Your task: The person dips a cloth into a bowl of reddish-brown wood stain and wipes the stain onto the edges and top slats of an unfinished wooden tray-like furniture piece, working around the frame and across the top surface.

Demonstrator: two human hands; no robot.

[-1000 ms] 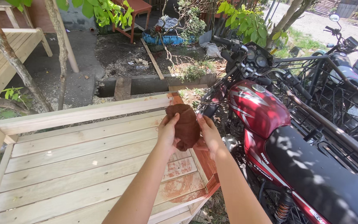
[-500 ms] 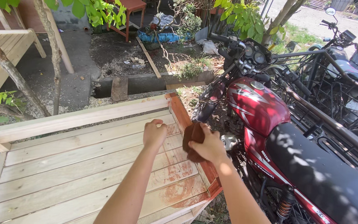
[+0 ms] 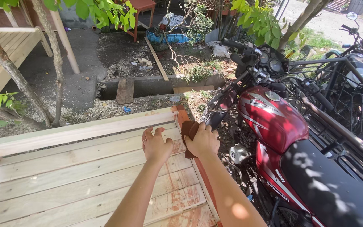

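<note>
Head view: a dark reddish-brown cloth (image 3: pixel 188 131) is pressed by the right hand (image 3: pixel 202 141) against the right edge of the slatted wooden surface (image 3: pixel 64 176) — the fingers are curled over it, grasping it in a bunch. The left hand (image 3: pixel 156 145) is laid flat on the boards just beside it, fingers released and spread, nothing held. Reddish stain is seen on the side rail (image 3: pixel 181 115) and smeared over the nearest planks, while the rest is left pale. The cloth is judged soft, light and limp, probably damp with stain — best taken as a wad in the palm, since a loose corner would trail. A red motorcycle (image 3: pixel 274 122) is parked close to the right.
</note>
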